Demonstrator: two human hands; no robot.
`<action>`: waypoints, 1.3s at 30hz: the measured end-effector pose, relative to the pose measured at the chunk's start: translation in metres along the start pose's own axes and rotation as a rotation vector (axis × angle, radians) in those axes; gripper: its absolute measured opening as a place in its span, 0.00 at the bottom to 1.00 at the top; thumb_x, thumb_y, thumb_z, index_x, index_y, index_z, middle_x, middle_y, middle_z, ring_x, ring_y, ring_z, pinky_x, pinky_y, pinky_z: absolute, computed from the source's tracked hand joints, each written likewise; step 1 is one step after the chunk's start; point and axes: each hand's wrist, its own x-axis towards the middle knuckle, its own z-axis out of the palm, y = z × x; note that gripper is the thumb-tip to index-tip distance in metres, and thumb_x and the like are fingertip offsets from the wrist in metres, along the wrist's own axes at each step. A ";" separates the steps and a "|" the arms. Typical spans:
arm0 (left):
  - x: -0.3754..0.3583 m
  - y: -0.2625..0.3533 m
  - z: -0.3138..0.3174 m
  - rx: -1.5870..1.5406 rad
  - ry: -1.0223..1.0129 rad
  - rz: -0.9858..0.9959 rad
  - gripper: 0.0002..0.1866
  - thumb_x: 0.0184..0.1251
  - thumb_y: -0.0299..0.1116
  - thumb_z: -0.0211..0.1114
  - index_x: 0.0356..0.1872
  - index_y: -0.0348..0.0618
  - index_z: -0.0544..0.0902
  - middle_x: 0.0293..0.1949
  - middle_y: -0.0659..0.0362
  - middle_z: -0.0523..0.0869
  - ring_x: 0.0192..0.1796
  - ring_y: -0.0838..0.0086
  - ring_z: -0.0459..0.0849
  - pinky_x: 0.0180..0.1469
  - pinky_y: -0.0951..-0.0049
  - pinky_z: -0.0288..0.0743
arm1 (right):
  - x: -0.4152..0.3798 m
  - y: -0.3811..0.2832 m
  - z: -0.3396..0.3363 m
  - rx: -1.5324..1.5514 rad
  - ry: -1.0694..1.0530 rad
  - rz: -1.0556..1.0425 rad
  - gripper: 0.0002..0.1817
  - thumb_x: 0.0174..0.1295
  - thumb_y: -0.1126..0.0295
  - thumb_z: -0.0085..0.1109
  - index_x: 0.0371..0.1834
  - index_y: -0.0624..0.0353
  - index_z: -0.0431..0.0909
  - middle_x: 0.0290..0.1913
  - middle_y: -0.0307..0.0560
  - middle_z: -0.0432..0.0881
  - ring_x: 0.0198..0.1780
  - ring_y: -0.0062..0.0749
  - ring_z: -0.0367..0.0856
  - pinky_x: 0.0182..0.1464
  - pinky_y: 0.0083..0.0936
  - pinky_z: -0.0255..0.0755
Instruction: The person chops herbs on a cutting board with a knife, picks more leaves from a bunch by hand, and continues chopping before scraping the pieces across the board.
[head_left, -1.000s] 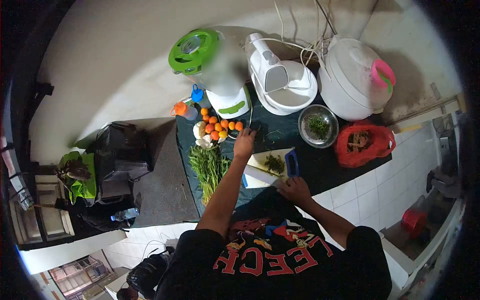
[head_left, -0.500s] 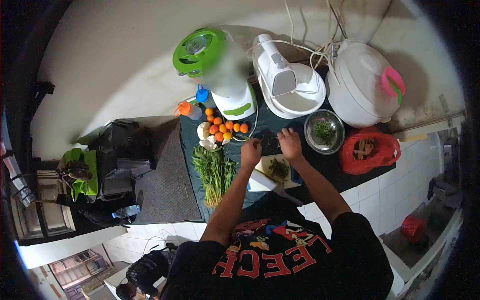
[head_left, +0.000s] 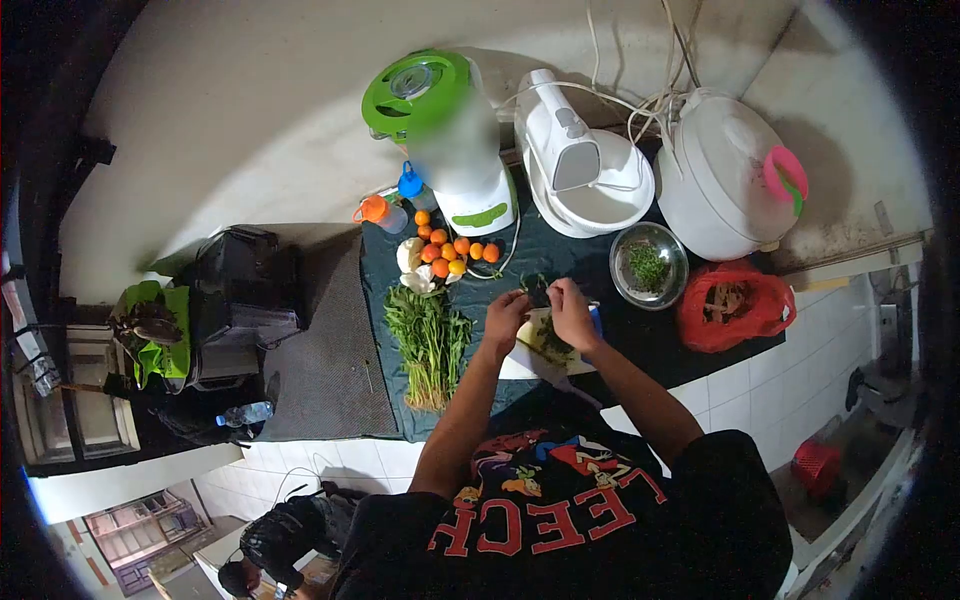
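Both hands are close together just above a white cutting board [head_left: 520, 362], which bears a pile of chopped greens [head_left: 547, 342]. My left hand [head_left: 507, 318] has its fingers pinched on a small green sprig [head_left: 536, 288]. The fingers of my right hand [head_left: 571, 312] are pinched at the other side of the sprig. Left of the board lies a large bunch of leafy greens [head_left: 428, 345], with small orange tomatoes [head_left: 447, 251] and white garlic bulbs [head_left: 409, 256] behind it. A glass bowl [head_left: 648, 265] at the right holds chopped greens.
A green-lidded blender [head_left: 480, 200], a stand mixer with a white bowl [head_left: 610, 200] and a large white pot [head_left: 720, 170] line the wall. A red plastic bag [head_left: 745, 325] sits at the right edge. Another person [head_left: 290, 540] is at the lower left.
My hands have come closer together. The sprig now shows between their fingertips, and my right hand's fingers, spread before, have closed. The view has shifted slightly.
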 end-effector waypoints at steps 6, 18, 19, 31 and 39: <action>-0.015 0.004 0.016 -0.075 -0.042 -0.117 0.16 0.75 0.36 0.71 0.59 0.49 0.83 0.45 0.66 0.88 0.49 0.78 0.84 0.52 0.72 0.74 | -0.008 -0.028 -0.001 0.336 -0.096 0.381 0.12 0.76 0.67 0.58 0.50 0.66 0.78 0.45 0.62 0.87 0.48 0.56 0.88 0.50 0.44 0.80; -0.022 0.004 0.023 -0.159 -0.097 -0.142 0.15 0.75 0.40 0.72 0.58 0.53 0.84 0.43 0.70 0.88 0.48 0.79 0.83 0.49 0.69 0.70 | -0.007 -0.027 -0.003 0.383 -0.063 0.363 0.09 0.75 0.69 0.61 0.48 0.65 0.81 0.40 0.55 0.88 0.41 0.43 0.90 0.45 0.36 0.81; -0.020 0.003 0.022 -0.186 -0.108 -0.143 0.14 0.75 0.39 0.72 0.57 0.52 0.84 0.43 0.70 0.88 0.46 0.80 0.84 0.46 0.71 0.71 | -0.006 -0.026 -0.004 0.382 -0.066 0.360 0.09 0.75 0.69 0.61 0.48 0.65 0.81 0.40 0.55 0.88 0.41 0.43 0.90 0.45 0.36 0.81; -0.032 0.016 0.028 -0.305 -0.162 -0.173 0.14 0.73 0.36 0.74 0.56 0.51 0.86 0.38 0.74 0.85 0.35 0.86 0.77 0.36 0.80 0.68 | 0.009 -0.046 -0.021 0.671 0.113 0.522 0.10 0.70 0.71 0.69 0.50 0.62 0.80 0.41 0.41 0.87 0.41 0.24 0.83 0.45 0.25 0.78; -0.042 0.023 0.034 -0.168 -0.078 -0.152 0.15 0.71 0.39 0.77 0.54 0.52 0.86 0.41 0.72 0.88 0.41 0.82 0.82 0.44 0.74 0.72 | -0.001 -0.046 -0.017 0.848 0.116 0.672 0.12 0.68 0.70 0.73 0.50 0.59 0.82 0.43 0.39 0.87 0.45 0.24 0.84 0.50 0.24 0.76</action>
